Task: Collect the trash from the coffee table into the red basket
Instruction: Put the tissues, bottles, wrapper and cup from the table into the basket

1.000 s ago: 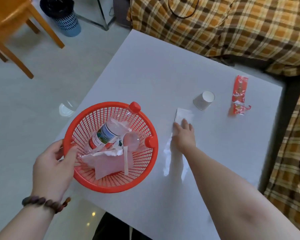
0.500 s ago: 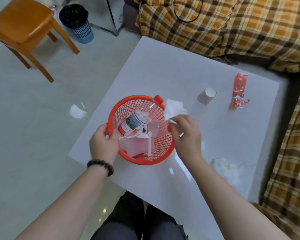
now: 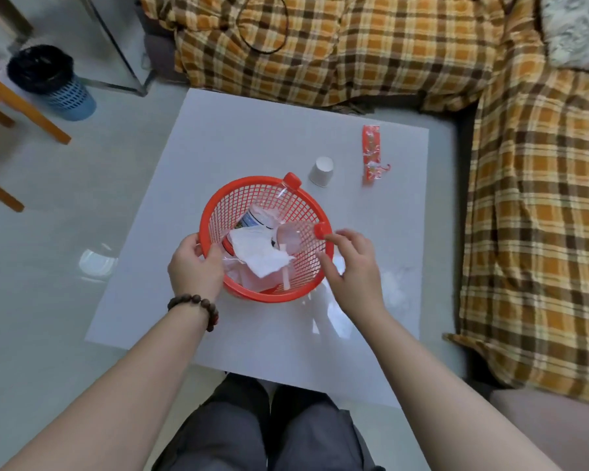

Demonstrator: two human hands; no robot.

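Note:
The red basket (image 3: pixel 306 205) stands on the white coffee table (image 3: pixel 238 144). Inside it lie a plastic bottle (image 3: pixel 262 215) with a red cap, a second clear bottle and a white tissue (image 3: pixel 259 254) on top. My left hand (image 3: pixel 196 266) grips the basket's near left rim. My right hand (image 3: pixel 352 266) hovers just right of the basket, fingers apart, holding nothing. A white paper cup (image 3: pixel 321 171) lies on its side beyond the basket. A red snack wrapper (image 3: pixel 371 154) lies further right.
A sofa with an orange plaid cover (image 3: pixel 524 198) wraps the table's far and right sides. An orange wooden chair (image 3: pixel 11 107) and a blue bin with a black bag (image 3: pixel 53 83) stand on the floor at the left. My knees (image 3: pixel 269 430) are at the table's near edge.
My right hand picked the white tissue off the table, carried it to the basket and let it go; the tissue now lies inside. The basket shifted toward the table's middle.

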